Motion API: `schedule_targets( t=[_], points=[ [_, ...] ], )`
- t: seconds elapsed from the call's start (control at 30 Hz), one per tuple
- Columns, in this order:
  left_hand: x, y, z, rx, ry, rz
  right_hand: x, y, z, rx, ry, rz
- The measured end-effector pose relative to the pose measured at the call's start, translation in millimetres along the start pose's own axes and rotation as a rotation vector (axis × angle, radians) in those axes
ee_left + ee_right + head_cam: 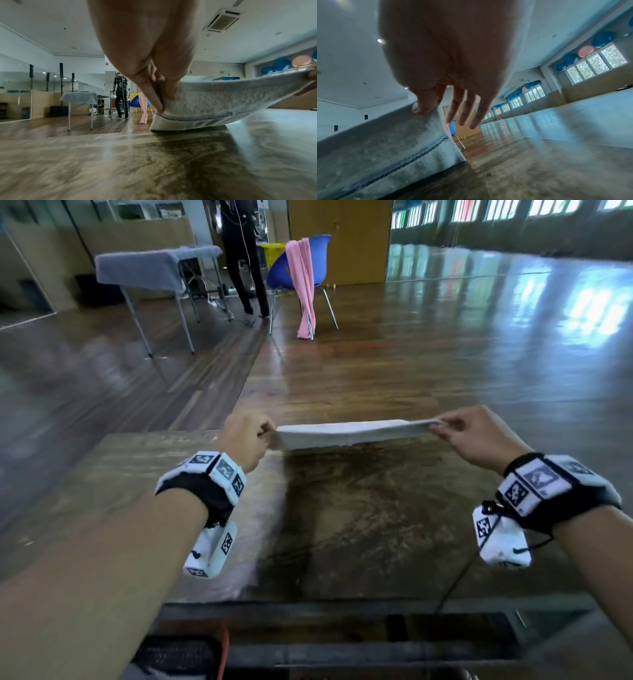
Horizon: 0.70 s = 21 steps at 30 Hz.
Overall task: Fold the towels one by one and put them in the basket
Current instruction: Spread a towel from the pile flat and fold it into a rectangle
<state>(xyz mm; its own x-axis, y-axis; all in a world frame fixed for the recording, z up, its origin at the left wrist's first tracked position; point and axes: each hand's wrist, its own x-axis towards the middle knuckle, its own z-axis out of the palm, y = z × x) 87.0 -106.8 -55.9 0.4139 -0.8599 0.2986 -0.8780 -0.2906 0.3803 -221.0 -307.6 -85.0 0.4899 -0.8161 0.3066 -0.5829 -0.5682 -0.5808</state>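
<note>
A white towel (346, 433) with a blue stitched band is stretched between my two hands just above the far part of the wooden table (359, 525). My left hand (260, 433) pinches its left end, seen close in the left wrist view as fingers (154, 100) clamped on the towel (223, 100). My right hand (442, 428) pinches the right end. In the right wrist view the thumb (424, 106) presses on the towel (393, 135) while the other fingers (467, 111) point outward. No basket for the towels shows clearly.
Across the wooden floor stands a blue chair (308, 268) with a pink towel (303, 285) draped over it. A folding table (154, 268) covered in grey cloth is at the back left, with a person (243, 254) standing beside it. A yellow container (272, 251) sits behind the chair.
</note>
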Motion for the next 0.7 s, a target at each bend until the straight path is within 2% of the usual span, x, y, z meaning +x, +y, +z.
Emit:
schedule_targets(
  t=[0.17,0.27,0.37,0.43,0.5,0.6,0.7],
  points=[
    [-51,9,-34,-0.004,-0.153,-0.027,-63,-20,-37,0.033,-0.148,-0.074],
    [-74,17,-57,-0.087,-0.166,-0.016,-93,-36,-63,0.01,-0.133,-0.101],
    [-98,26,-79,-0.193,-0.171,-0.02,-118,-53,-86,0.105,-0.127,-0.078],
    [-112,33,-93,-0.218,-0.227,-0.014,-131,-62,-98,0.188,-0.131,-0.05],
    [-125,40,-106,-0.253,-0.327,-0.025,-144,-71,-110,0.217,-0.184,-0.013],
    [-145,50,-121,-0.337,-0.497,-0.089,-160,-79,-128,0.235,-0.385,0.062],
    [-160,55,-132,-0.423,-0.738,-0.143,-172,-80,-141,0.26,-0.581,0.14]
  ],
)
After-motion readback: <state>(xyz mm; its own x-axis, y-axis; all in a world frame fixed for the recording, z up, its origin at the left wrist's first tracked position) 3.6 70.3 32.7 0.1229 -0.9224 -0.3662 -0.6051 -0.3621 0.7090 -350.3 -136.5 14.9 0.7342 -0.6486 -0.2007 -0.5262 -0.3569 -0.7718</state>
